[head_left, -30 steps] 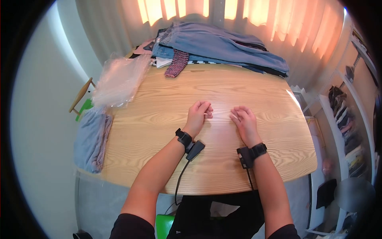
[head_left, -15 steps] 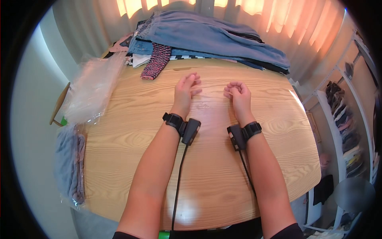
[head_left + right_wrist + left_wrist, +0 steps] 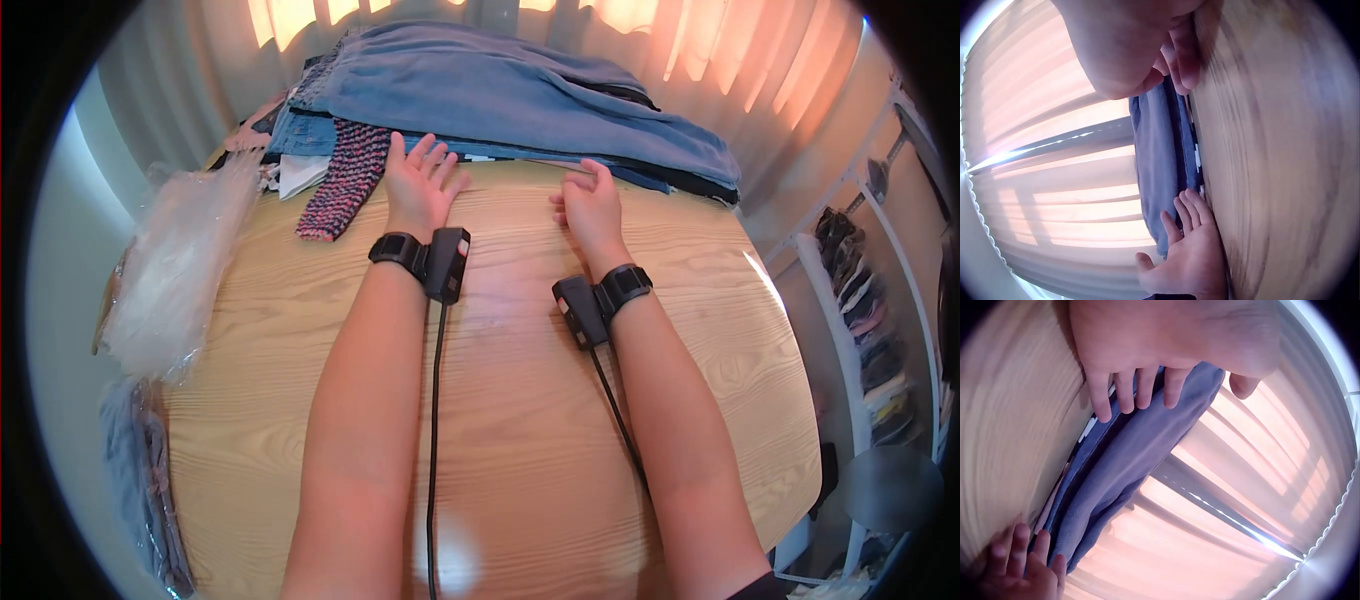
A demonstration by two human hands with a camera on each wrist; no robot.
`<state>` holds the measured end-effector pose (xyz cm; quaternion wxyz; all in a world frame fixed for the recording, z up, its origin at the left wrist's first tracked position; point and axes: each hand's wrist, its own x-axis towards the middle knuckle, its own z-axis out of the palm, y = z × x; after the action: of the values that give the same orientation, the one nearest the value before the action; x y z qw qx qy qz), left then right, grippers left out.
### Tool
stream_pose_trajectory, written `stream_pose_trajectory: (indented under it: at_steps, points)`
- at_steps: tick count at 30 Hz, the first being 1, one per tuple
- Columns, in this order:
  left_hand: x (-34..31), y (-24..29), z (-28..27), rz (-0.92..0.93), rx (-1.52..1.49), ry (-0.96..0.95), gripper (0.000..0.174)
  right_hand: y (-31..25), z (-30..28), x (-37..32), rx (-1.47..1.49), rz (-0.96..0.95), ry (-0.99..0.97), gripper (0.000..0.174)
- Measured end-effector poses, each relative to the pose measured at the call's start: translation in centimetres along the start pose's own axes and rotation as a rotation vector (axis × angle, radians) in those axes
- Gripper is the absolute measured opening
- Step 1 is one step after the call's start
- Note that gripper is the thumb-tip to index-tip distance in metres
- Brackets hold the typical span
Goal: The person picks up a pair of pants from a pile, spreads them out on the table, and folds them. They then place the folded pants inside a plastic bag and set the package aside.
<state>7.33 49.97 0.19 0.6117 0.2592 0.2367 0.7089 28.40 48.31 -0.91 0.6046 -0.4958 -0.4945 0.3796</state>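
Note:
A pile of folded clothes lies along the table's far edge, blue trousers (image 3: 480,95) on top. My left hand (image 3: 420,190) is palm up with fingers spread, near the front of the pile beside a pink-and-black knitted sleeve (image 3: 345,180). It holds nothing. To its right, my right hand (image 3: 592,205) has loosely bent fingers and nothing in them, just short of the pile's front edge. Both hands also show in the left wrist view, the left hand (image 3: 1172,344) at the top and the right hand (image 3: 1025,569) at the lower left.
Clear plastic bags (image 3: 180,260) lie at the table's left edge. Closer to me is a bagged blue garment (image 3: 140,480). Curtains (image 3: 200,100) hang behind the pile, and a rack with clothes (image 3: 865,300) stands at the right. Cables trail from both wrist cameras.
Both hands have reached forward across the table to the clothes pile and moved further apart. The left hand has turned palm up and spread its fingers. The head view has shifted too.

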Motion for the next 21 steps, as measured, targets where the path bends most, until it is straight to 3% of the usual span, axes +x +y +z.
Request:
stream_pose_trajectory:
  at_steps: [6,9,14,16,17,18,21]
  points:
    - [4.0,0.1,-1.0,0.023,-0.113,0.004,0.085,0.8,0.2,3.2,0.031,0.008,-0.003,0.062]
    - [5.7,0.0,-1.1,0.063,-0.137,0.119,0.089,0.9,0.3,4.2,0.083,0.031,-0.015,0.068]
    - [7.7,0.2,-1.7,0.076,-0.036,0.034,0.084,0.3,0.1,5.4,0.194,0.017,-0.041,0.067]
    - [8.4,0.1,-1.6,0.092,0.089,0.059,0.072,0.8,-0.3,6.6,0.224,0.017,-0.038,0.065]
    - [8.8,0.1,-1.7,0.086,0.104,0.051,0.057,1.1,-0.7,7.4,0.221,0.024,-0.031,0.063]
    - [9.4,0.0,-2.1,0.087,0.105,0.056,0.057,1.1,-0.6,7.6,0.216,0.034,-0.024,0.06]
    - [10.7,-0.3,-2.8,0.122,0.182,0.079,0.027,1.1,-0.7,7.8,0.231,0.029,-0.028,0.063]
